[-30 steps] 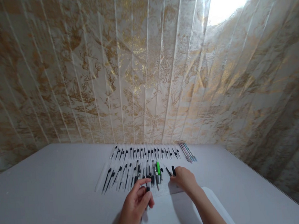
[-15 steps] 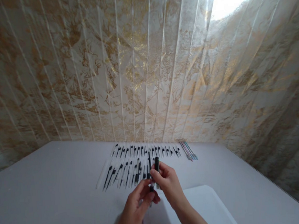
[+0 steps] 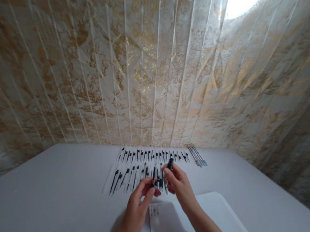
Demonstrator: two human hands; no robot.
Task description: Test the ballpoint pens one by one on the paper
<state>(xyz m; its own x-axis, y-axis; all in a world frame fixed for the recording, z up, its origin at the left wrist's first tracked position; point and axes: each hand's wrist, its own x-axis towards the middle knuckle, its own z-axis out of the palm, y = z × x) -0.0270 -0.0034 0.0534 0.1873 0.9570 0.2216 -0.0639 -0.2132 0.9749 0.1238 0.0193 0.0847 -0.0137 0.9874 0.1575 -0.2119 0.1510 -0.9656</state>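
My left hand pinches a dark pen part between thumb and fingers, near the middle of the table. To its right, my right hand grips a pen with a black upper end and a clear lower part, tip pointing down. The two hands are a little apart. Behind them, several clear pens with black caps lie in a near row, and several more form a far row. Which exact piece the left fingers hold is hard to tell.
A few pastel pens lie right of the far row. White paper with small dark marks rests below my hands, beside a white tray. A gold-patterned curtain hangs behind the white table.
The hands have moved apart. My right hand has shifted right with its pen now tilted, and my left hand has moved slightly left and up with its dark piece. More of the paper shows.
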